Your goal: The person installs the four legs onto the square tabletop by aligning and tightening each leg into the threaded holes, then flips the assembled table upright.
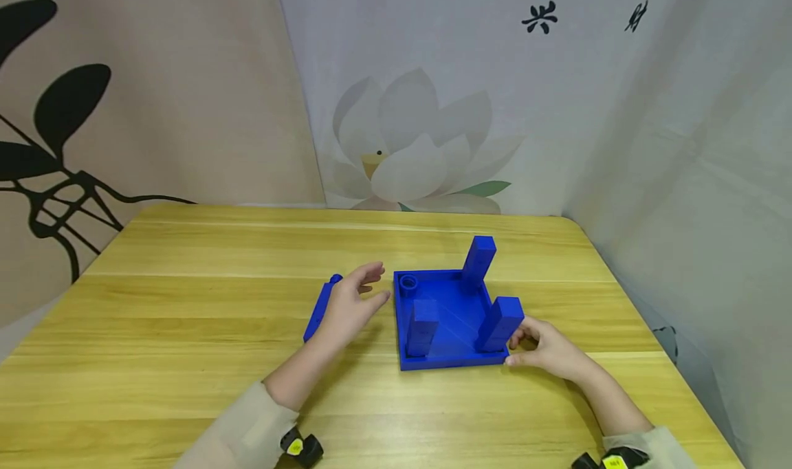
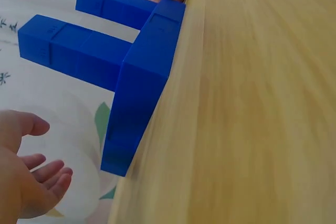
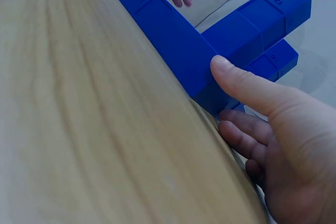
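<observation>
A blue square stool-like base [image 1: 454, 314] lies on the table with its underside up. Three blue legs stand on it: at the back right [image 1: 479, 259], front right [image 1: 504, 321] and front left [image 1: 423, 328]. At its back left corner is a bare round socket [image 1: 408, 283]. My right hand [image 1: 551, 348] holds the front right corner, thumb [image 3: 231, 77] against it and fingers at the side. Left of the base, apart from it, my left hand [image 1: 349, 311] is held with loosely bent fingers and nothing in them. A loose blue leg [image 1: 318, 311] lies beyond that hand, partly hidden by it.
The wooden table [image 1: 185, 331] carries all these pieces. Behind it hangs a pale curtain [image 1: 421, 29] with a printed flower, and another pale cloth [image 1: 699, 146] hangs on the right. A small dark camera is strapped to each wrist.
</observation>
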`<action>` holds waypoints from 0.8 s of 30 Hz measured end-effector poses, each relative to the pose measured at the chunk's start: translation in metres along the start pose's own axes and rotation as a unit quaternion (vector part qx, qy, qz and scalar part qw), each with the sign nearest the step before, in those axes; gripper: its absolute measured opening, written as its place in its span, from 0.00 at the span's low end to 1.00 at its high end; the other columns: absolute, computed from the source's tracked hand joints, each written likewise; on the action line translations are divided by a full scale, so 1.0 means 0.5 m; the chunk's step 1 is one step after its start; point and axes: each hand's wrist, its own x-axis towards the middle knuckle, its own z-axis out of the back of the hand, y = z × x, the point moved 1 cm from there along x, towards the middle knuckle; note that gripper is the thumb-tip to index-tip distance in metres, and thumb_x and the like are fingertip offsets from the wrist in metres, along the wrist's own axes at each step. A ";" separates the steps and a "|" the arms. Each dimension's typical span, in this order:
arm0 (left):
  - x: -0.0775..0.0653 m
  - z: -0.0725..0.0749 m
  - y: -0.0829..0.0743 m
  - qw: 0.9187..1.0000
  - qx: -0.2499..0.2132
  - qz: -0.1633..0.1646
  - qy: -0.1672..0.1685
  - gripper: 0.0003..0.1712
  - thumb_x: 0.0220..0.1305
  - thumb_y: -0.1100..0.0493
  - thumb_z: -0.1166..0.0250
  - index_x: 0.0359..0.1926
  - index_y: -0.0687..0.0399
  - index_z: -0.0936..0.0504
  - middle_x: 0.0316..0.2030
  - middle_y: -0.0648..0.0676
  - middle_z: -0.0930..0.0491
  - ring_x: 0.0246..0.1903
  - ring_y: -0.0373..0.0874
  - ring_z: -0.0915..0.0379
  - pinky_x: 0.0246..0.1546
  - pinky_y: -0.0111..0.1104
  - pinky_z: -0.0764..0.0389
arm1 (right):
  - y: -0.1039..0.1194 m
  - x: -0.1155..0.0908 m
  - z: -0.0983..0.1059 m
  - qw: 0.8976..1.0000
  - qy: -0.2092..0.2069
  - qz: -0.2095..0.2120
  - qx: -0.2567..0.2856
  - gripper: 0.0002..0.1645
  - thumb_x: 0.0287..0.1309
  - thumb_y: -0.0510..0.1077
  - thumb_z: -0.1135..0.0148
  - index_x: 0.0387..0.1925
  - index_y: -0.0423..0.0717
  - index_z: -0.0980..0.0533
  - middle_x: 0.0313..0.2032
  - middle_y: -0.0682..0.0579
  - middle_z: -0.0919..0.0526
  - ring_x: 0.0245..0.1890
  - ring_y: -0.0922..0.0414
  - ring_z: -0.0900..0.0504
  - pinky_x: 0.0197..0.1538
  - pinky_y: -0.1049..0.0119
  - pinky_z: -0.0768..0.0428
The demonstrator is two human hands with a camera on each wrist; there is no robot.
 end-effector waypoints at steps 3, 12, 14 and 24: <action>-0.009 0.015 -0.004 1.000 0.010 -0.020 -0.017 0.26 0.56 0.68 0.31 0.57 0.64 0.24 0.51 0.57 0.21 0.50 0.49 0.26 0.51 0.41 0.24 | 0.002 0.000 0.000 1.000 0.001 -0.001 0.001 0.17 0.49 0.37 0.27 0.36 0.38 0.28 0.32 0.48 0.23 0.33 0.59 0.24 0.36 0.69 0.24; -0.041 0.060 0.004 0.997 0.022 -0.042 -0.055 0.27 0.53 0.63 0.27 0.54 0.62 0.23 0.48 0.54 0.20 0.47 0.54 0.27 0.48 0.47 0.26 | 0.001 0.001 0.000 1.000 -0.001 -0.005 0.000 0.17 0.49 0.37 0.27 0.36 0.38 0.28 0.32 0.47 0.23 0.33 0.58 0.24 0.36 0.69 0.25; -0.048 0.067 0.007 0.997 0.028 -0.047 -0.061 0.27 0.53 0.63 0.26 0.54 0.62 0.23 0.49 0.55 0.21 0.48 0.55 0.27 0.47 0.47 0.25 | 0.001 0.000 0.000 1.000 -0.001 -0.006 0.002 0.17 0.49 0.37 0.27 0.36 0.38 0.28 0.32 0.47 0.23 0.33 0.58 0.24 0.36 0.69 0.25; -0.068 0.096 0.033 0.997 0.051 -0.016 -0.060 0.34 0.51 0.60 0.24 0.59 0.62 0.27 0.54 0.59 0.26 0.51 0.54 0.31 0.48 0.47 0.26 | 0.003 0.000 0.000 1.000 -0.001 -0.013 0.007 0.18 0.49 0.37 0.27 0.36 0.36 0.28 0.32 0.46 0.24 0.33 0.59 0.24 0.36 0.69 0.24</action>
